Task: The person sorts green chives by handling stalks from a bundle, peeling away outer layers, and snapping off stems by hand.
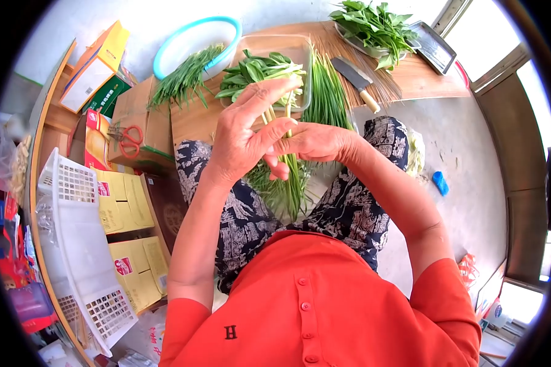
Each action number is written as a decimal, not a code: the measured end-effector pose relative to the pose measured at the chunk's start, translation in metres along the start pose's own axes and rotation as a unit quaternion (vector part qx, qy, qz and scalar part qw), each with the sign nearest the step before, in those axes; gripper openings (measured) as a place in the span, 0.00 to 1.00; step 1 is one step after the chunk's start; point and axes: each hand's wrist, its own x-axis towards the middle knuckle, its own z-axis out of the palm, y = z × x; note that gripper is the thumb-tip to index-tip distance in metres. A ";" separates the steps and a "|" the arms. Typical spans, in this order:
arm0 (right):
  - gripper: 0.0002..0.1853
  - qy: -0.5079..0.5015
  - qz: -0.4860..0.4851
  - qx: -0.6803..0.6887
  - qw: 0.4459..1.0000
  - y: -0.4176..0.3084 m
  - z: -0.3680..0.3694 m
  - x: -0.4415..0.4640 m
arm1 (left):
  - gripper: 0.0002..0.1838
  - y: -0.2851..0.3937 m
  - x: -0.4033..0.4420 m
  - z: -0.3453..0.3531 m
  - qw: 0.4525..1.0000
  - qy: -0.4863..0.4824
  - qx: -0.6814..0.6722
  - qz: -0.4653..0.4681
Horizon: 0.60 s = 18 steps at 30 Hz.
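A small bunch of garlic chives hangs over my lap, pale stems up and green leaves down. My right hand is closed around it. Just left of it, my left hand has its thumb and forefinger spread apart, with stem ends between them. Its thumb overlaps the right hand's fingers, and some fingertips are hard to assign. Beyond the hands, a clear plastic tub holds broad leafy greens. More long chives lie right of the tub, and loose green pieces are between my knees.
A knife lies on the wooden table, handle towards me. Behind it stands a bowl of leafy greens. A blue-rimmed basin with chives is back left. Red scissors, cartons and a white rack crowd the left.
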 end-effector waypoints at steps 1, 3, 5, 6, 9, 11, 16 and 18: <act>0.15 0.000 -0.005 0.024 1.000 0.002 0.001 0.000 | 0.23 -0.002 -0.001 -0.002 1.000 0.000 0.013 0.010; 0.15 0.017 0.004 0.048 0.999 -0.002 0.001 0.000 | 0.20 -0.002 0.002 -0.001 1.000 0.016 0.015 0.019; 0.16 0.011 -0.005 0.035 0.999 -0.004 0.000 -0.002 | 0.19 0.003 0.005 0.000 1.000 0.017 0.014 0.013; 0.16 0.003 -0.016 0.025 1.000 -0.004 0.001 0.000 | 0.18 0.006 0.005 -0.002 1.000 0.017 0.016 0.002; 0.17 0.016 -0.024 0.035 0.999 -0.001 0.002 0.004 | 0.16 0.003 0.006 -0.002 1.000 0.020 -0.006 -0.002; 0.16 -0.001 -0.035 0.025 0.999 0.001 -0.005 0.004 | 0.21 -0.014 0.005 -0.005 0.999 -0.017 0.007 0.040; 0.13 0.069 -0.042 0.058 0.995 -0.007 -0.005 0.003 | 0.41 -0.013 0.004 0.001 0.969 0.082 -0.215 -0.092; 0.10 0.069 -0.032 0.045 0.996 -0.006 -0.010 0.003 | 0.40 -0.016 0.002 0.004 0.951 0.018 -0.259 -0.170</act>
